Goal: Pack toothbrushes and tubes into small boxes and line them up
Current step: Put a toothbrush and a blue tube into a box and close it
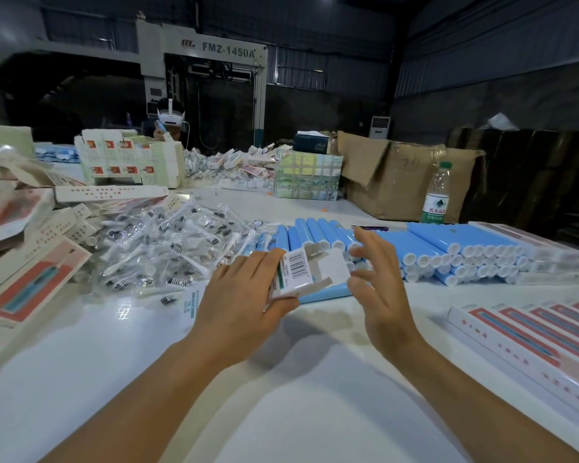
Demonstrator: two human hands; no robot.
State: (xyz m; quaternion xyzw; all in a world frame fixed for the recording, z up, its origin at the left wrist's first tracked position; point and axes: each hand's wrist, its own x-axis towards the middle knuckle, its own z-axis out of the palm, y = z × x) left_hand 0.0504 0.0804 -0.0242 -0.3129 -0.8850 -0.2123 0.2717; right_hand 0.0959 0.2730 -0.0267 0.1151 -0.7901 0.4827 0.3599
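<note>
At the centre of the frame, on a white table, the left hand grips a small white box with a barcode, its end flaps open. The right hand hovers just beside it, fingers spread and holding nothing. Blue tubes lie stacked behind the hands; wrapped toothbrushes are heaped at centre left; packed boxes line the lower right.

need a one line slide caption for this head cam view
Left hand holds an open small box while the open right hand reaches beside it, before stacked blue tubes.
</note>
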